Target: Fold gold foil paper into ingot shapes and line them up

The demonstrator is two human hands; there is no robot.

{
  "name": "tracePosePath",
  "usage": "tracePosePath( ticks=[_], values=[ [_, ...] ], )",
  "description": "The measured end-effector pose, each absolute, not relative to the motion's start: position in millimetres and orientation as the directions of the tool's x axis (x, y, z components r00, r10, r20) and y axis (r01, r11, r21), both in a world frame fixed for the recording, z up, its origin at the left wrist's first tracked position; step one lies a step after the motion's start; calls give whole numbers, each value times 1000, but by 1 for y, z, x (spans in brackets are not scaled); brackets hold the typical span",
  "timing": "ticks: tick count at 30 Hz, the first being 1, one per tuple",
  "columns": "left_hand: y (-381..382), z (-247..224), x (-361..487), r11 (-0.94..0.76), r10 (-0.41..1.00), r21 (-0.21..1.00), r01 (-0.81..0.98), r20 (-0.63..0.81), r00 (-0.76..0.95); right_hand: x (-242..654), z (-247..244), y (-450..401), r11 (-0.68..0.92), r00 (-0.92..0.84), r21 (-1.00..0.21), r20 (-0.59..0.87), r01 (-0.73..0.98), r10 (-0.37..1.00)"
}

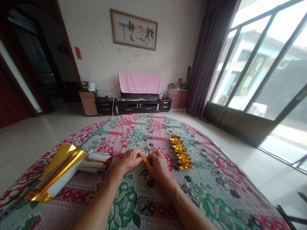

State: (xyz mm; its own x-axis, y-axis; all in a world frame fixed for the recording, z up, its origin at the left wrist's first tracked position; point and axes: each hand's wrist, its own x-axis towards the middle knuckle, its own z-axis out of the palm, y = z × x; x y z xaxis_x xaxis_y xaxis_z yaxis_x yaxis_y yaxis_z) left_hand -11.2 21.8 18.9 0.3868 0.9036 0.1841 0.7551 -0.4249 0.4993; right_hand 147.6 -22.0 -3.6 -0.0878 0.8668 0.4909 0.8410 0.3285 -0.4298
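Between my two hands is a small piece of gold foil paper [145,159], mostly hidden by the fingers. My left hand [131,159] pinches its left side, fingers closed. My right hand [158,164] grips its right side with the fingers curled and thumb pressed in. To the right lies a row of several folded gold foil pieces [184,158], pointed at both ends. At left rests a loosely rolled stack of gold foil sheets [69,166], white on the back. Beside it are white paper rolls [92,164] with some gold showing.
A round table wears a flowered cloth [124,204] in red, green and grey. Beyond it stand a low black TV cabinet [105,108] and a pink cloth [140,82] over a screen. A dark curtain [203,60] and glass doors [251,67] are on the right.
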Motion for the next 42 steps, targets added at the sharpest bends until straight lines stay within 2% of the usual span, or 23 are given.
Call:
tracePosePath(
  ticks=[7, 13, 19, 31, 42],
  values=[
    [23, 19, -10, -386, 919, 517, 764, 144, 367, 148, 1, -26, 398, -150, -411, 516, 820, 843],
    [21, 21, -8, -380, 924, 497, 780, 162, 347, 149, 1, -27, 414, -215, -417, 445, 809, 869],
    [17, 27, -7, -308, 950, 491, 815, 114, 291, 149, 7, -35, 448, -265, -373, 448, 812, 854],
    [24, 18, -16, -308, 948, 565, 766, 115, 297, 147, 6, -35, 428, -248, -372, 442, 824, 862],
    [30, 11, -21, -305, 952, 562, 768, 169, 254, 147, 7, -36, 422, -236, -388, 444, 819, 865]
  ],
)
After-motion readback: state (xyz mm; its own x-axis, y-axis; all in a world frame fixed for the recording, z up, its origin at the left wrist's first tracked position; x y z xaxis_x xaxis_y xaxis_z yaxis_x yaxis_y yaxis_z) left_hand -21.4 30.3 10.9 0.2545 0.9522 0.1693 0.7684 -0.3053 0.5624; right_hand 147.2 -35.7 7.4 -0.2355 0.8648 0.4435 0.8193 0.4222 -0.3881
